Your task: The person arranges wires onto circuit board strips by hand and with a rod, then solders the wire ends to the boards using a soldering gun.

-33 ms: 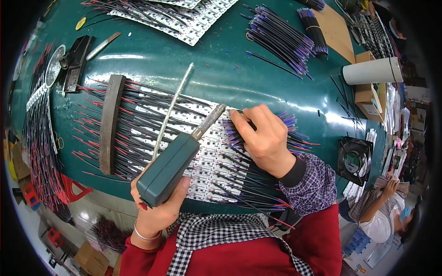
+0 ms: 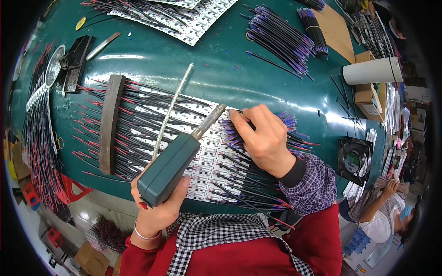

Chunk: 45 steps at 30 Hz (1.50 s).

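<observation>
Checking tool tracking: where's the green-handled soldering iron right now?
In the head view, the green-handled soldering iron is low and left of centre, gripped by the left hand. Its metal tip reaches the white circuit strips, beside the right hand.

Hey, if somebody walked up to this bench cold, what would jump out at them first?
Probably the chunky green soldering tool gripped in the left hand, its metal tip touching the white strips at the middle of the green table. Right beside it, the right hand presses down on a fan of black wires with purple and red ends. At the far right, a white cup lies on its side.
</observation>
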Tool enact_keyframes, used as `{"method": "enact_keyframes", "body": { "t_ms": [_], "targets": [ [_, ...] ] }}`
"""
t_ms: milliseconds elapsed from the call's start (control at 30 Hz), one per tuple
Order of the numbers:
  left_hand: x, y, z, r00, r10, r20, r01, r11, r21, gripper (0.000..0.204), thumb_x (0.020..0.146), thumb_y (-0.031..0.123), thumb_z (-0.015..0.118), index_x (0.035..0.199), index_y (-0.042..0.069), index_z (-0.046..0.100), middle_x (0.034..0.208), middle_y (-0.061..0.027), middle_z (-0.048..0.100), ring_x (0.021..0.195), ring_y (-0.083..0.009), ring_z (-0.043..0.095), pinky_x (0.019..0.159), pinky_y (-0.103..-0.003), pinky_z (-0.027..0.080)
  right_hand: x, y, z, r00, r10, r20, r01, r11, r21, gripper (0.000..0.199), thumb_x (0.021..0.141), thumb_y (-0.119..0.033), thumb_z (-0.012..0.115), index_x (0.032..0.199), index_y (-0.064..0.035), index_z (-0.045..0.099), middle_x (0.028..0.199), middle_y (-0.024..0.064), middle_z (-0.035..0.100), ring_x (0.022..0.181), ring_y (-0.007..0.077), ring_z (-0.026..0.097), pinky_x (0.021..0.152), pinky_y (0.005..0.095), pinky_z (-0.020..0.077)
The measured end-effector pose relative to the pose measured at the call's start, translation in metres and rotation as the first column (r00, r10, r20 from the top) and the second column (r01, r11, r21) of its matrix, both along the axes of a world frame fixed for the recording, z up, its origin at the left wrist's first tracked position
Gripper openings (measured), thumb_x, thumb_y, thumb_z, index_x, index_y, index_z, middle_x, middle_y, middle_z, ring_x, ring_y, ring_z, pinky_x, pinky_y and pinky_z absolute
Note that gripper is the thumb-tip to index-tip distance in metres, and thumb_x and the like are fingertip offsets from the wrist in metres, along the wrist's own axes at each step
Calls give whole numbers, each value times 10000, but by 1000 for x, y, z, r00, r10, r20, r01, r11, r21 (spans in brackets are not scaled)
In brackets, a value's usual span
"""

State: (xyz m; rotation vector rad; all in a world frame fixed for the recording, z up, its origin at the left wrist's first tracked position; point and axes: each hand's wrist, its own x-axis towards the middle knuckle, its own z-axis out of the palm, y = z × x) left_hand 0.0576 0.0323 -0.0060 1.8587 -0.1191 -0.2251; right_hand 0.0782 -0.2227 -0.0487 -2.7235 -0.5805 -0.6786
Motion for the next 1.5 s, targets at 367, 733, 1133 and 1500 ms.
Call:
{"method": "enact_keyframes", "body": {
  "t_ms": [367,733,1133,1500],
  "targets": [
    [4,-3,4,999,-48,-16,48,999,21,221,747,-38,762,959,-65,703,842,-105,706,697,-153,652,660,-275,517,1,0,-1,1000,26,6,-26,999,-37,275,712,-88,609,953,37,652,791,64,487,712,188,539,554,292,420],
    [7,1,5,997,-73,30,72,997,36,235,758,-15,773,978,-57,700,825,-106,704,669,-143,659,617,-268,512,1,2,2,999,38,4,-37,998,-42,269,710,-85,609,942,44,651,786,64,485,707,185,535,549,290,414],
    [0,6,2,996,-10,92,7,999,38,234,755,47,791,966,-29,726,793,-101,725,631,-177,679,602,-288,527,0,-1,2,1000,22,-8,-22,999,-23,274,710,-77,614,955,36,657,788,63,481,706,185,536,547,289,418],
    [1,6,0,999,-42,11,42,999,-21,261,742,-11,755,990,-64,697,865,-120,685,698,-175,651,636,-274,506,3,-4,3,998,47,-37,-43,996,84,260,693,-70,635,943,-6,670,763,43,475,697,180,546,542,292,427]
  ]
}}
